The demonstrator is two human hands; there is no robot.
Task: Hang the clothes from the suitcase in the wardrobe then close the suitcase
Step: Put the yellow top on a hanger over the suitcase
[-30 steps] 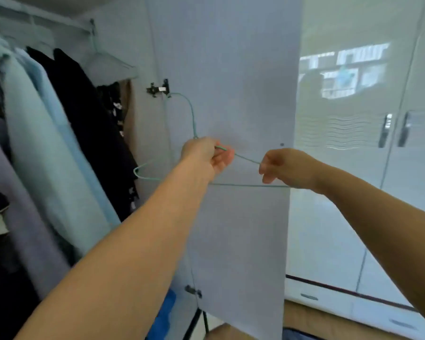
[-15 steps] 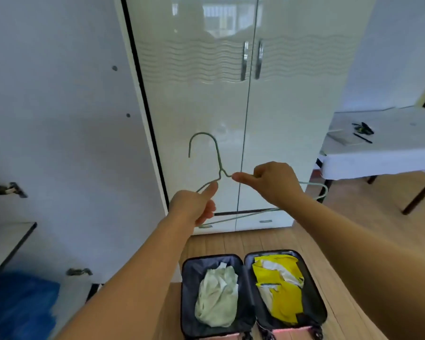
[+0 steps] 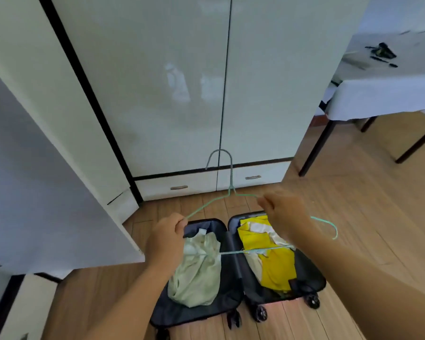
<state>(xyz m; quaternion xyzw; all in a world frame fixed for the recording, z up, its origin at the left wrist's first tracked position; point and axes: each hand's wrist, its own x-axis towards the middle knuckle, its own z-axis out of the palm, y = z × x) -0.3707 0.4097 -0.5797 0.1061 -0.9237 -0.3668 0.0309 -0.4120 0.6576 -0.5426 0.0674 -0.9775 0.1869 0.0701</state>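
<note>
Green wire hanger [image 3: 231, 182] is held above the open dark suitcase [image 3: 233, 300] on the wooden floor [image 3: 353, 192], hook pointing up. Left hand [image 3: 166, 239] pinches its left shoulder; right hand [image 3: 286, 213] grips its right shoulder. Pale green garment [image 3: 196, 273] fills the left half, yellow garment [image 3: 272, 261] the right.

Bright, soft daylight; glare on glossy wardrobe doors [image 3: 182, 89]; edges bowed, slightly blurred.
</note>
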